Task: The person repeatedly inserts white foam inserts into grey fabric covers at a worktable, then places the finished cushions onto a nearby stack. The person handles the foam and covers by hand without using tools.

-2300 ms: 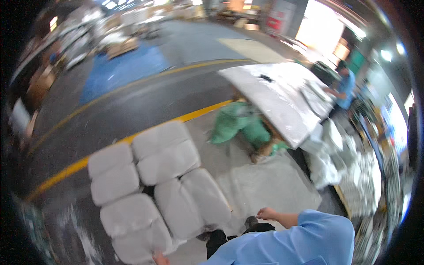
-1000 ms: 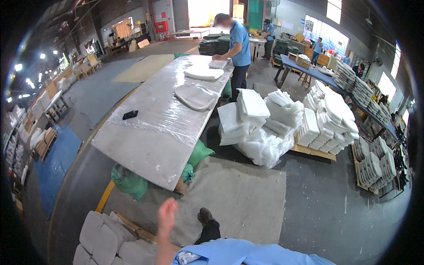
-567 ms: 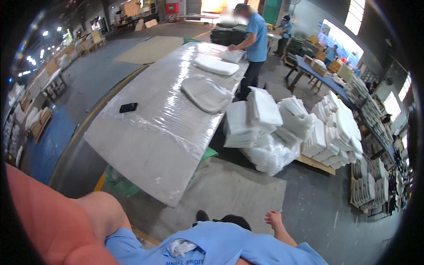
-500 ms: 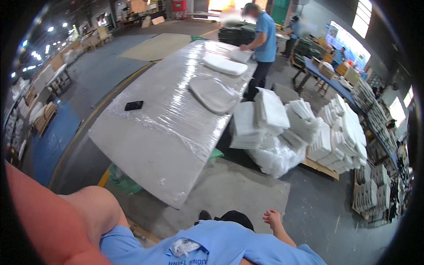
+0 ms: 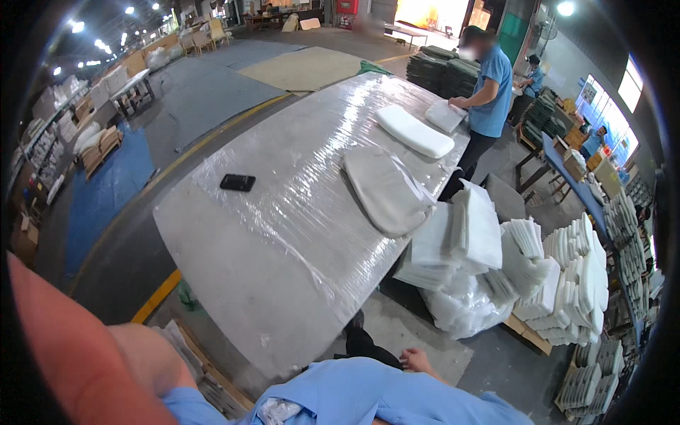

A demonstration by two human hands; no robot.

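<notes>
Table (image 5: 234,273), phone (image 5: 237,183) on top, right hand (image 5: 411,359) nearby

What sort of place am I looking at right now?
Most likely a factory workshop, perhaps for cushions or seat padding: there's a large table partly covered in clear plastic, piles of white pads beyond it, and a co-worker handling a pad there.

Left: blue floor sheet (image 5: 106,219) | back: 1 red box (image 5: 347,7) | right: long blue table (image 5: 553,150) — stacked pads (image 5: 623,221) on it
</notes>
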